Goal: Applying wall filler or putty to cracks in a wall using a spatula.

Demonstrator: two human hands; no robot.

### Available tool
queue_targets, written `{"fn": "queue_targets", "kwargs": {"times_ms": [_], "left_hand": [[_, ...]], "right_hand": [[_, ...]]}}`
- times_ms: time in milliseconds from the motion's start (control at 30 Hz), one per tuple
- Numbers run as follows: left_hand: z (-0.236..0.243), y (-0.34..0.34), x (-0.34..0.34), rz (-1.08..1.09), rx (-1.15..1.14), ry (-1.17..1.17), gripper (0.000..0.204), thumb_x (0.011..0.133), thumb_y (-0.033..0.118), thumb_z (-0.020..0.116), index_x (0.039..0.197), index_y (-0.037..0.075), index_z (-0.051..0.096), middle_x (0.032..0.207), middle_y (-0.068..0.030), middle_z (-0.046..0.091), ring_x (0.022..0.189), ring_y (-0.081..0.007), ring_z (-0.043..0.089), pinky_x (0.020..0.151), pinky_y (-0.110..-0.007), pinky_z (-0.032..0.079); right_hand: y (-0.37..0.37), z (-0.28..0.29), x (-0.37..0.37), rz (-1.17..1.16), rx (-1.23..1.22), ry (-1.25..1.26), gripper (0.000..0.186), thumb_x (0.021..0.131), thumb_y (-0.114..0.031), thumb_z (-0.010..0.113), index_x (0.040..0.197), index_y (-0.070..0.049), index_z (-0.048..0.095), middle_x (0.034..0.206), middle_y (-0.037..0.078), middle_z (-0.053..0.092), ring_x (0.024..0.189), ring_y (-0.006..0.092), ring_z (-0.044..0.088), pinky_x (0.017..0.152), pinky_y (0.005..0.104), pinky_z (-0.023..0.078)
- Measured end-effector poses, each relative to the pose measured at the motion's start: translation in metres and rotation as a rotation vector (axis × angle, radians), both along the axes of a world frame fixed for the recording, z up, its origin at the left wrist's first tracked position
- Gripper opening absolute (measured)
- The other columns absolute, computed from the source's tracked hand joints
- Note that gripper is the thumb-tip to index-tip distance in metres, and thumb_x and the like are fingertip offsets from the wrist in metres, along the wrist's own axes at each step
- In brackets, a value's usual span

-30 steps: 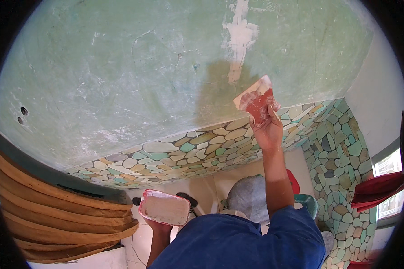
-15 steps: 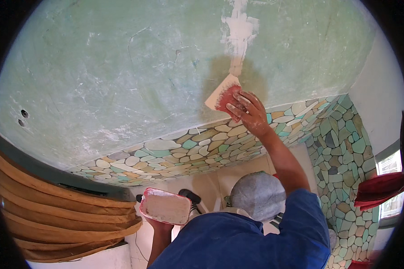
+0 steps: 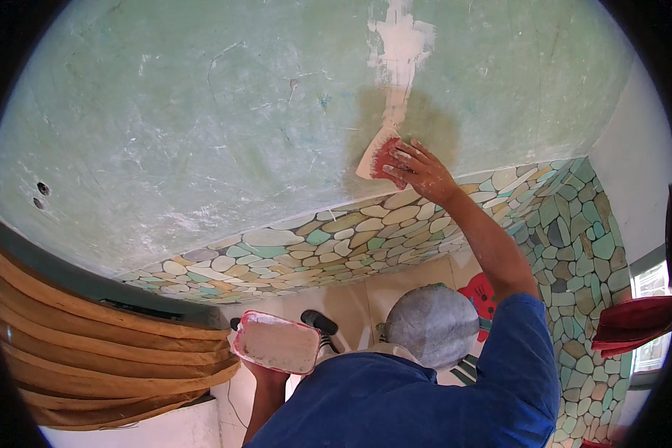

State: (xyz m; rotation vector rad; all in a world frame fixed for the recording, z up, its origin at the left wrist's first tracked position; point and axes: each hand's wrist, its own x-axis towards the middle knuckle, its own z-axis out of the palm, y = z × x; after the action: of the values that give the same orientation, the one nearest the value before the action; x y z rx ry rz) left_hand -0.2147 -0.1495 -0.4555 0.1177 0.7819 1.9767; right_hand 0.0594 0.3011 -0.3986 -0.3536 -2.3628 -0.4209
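Note:
My right hand (image 3: 428, 178) grips a putty spreader (image 3: 387, 157), a flat blade with a cream edge and a red, putty-smeared face. I press it against the green wall (image 3: 224, 142), at the lower end of a vertical strip of white putty (image 3: 402, 48). A darker, damp-looking patch surrounds that part of the wall. White smears cover my fingers. Down at my left side, my left hand (image 3: 267, 374) supports a red-rimmed rectangular tub (image 3: 238, 346) from beneath; its fingers are mostly hidden. Pale putty (image 3: 280, 343) fills the tub.
Pebble-patterned stone cladding (image 3: 336, 237) runs below the green wall and continues on the right. A round grey stool top (image 3: 433, 327) stands before me, beside a red mat (image 3: 479, 297). Orange-brown curtain (image 3: 104, 355) hangs at left; dark red cloth (image 3: 635, 322) hangs by the window.
The spreader has turned more upright and shifted slightly right along the wall with my right hand. More of the red mat shows. The tub stays in my left hand.

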Motion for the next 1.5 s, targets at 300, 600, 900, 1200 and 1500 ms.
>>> {"fn": "queue_targets", "kwargs": {"times_ms": [300, 600, 900, 1200, 1500], "left_hand": [[0.003, 0.004, 0.003, 0.040, -0.029, -0.043, 0.062, 0.094, 0.067, 0.034, 0.123, 0.019, 0.060, 0.118, -0.0042, 0.065, 0.104, -0.0303, 0.064, 0.088, -0.050, 0.053], [0.012, 0.002, 0.012, 0.052, -0.062, -0.097, 0.061, 0.095, 0.066, 0.034, 0.124, 0.018, 0.060, 0.118, -0.0047, 0.065, 0.102, -0.0311, 0.065, 0.087, -0.050, 0.054], [0.005, 0.004, 0.011, 0.003, -0.012, -0.055, 0.061, 0.095, 0.065, 0.035, 0.124, 0.018, 0.059, 0.117, -0.0049, 0.065, 0.100, -0.0306, 0.065, 0.085, -0.048, 0.054], [0.012, -0.003, 0.015, 0.012, -0.029, -0.089, 0.062, 0.094, 0.067, 0.035, 0.122, 0.018, 0.060, 0.117, -0.0062, 0.065, 0.101, -0.0312, 0.064, 0.087, -0.049, 0.053], [0.011, 0.006, 0.016, -0.037, -0.020, -0.147, 0.058, 0.094, 0.065, 0.038, 0.121, 0.019, 0.061, 0.116, -0.0055, 0.065, 0.101, -0.0314, 0.065, 0.087, -0.050, 0.053]], "right_hand": [[-0.002, -0.001, 0.011, 0.027, -0.081, -0.010, 0.060, 0.074, 0.003, 0.062, 0.127, -0.023, 0.062, 0.137, 0.007, 0.053, 0.135, 0.0281, 0.045, 0.116, 0.0491, 0.030], [-0.050, 0.013, 0.024, 0.022, -0.040, 0.074, 0.056, 0.077, -0.013, 0.069, 0.131, -0.024, 0.060, 0.139, 0.006, 0.052, 0.136, 0.0277, 0.044, 0.116, 0.0504, 0.029], [-0.036, 0.005, 0.014, -0.063, -0.012, 0.041, 0.052, 0.082, -0.016, 0.065, 0.133, -0.024, 0.059, 0.142, 0.007, 0.050, 0.137, 0.0282, 0.043, 0.116, 0.0512, 0.026], [-0.071, 0.031, 0.018, -0.100, 0.045, 0.255, 0.050, 0.078, -0.012, 0.065, 0.127, -0.020, 0.064, 0.129, 0.007, 0.059, 0.126, 0.0268, 0.052, 0.100, 0.0464, 0.039], [-0.059, 0.031, -0.013, -0.356, 0.084, 0.428, 0.055, 0.073, 0.000, 0.064, 0.125, -0.019, 0.066, 0.118, 0.007, 0.061, 0.113, 0.0273, 0.055, 0.089, 0.0425, 0.041]]}}
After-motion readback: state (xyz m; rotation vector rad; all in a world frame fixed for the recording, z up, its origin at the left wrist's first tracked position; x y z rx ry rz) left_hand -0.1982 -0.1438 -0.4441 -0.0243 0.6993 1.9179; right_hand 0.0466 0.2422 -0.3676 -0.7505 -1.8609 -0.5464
